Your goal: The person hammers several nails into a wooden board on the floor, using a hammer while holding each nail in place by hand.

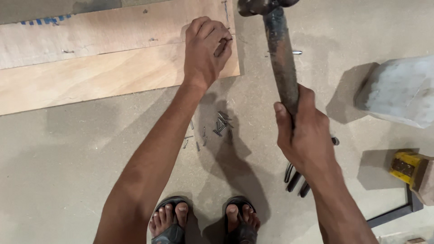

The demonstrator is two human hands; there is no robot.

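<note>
Hammer (281, 58) raised in your right hand (304, 135), grip wrapped around its handle. Your left hand (205, 49) pinches a nail (224, 41) upright at the plywood (113, 68) corner. A skewed strike could hit your fingertips (221, 45).

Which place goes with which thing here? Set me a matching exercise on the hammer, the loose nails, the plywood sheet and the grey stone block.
Things:
1. hammer
2. loose nails
3. plywood sheet
4. grey stone block

Places:
A. at the right edge of the view
B. scattered on the floor between the forearms
C. gripped by the handle in the right hand
D. under the left hand, upper left

Pairs: 1-C, 2-B, 3-D, 4-A
</note>
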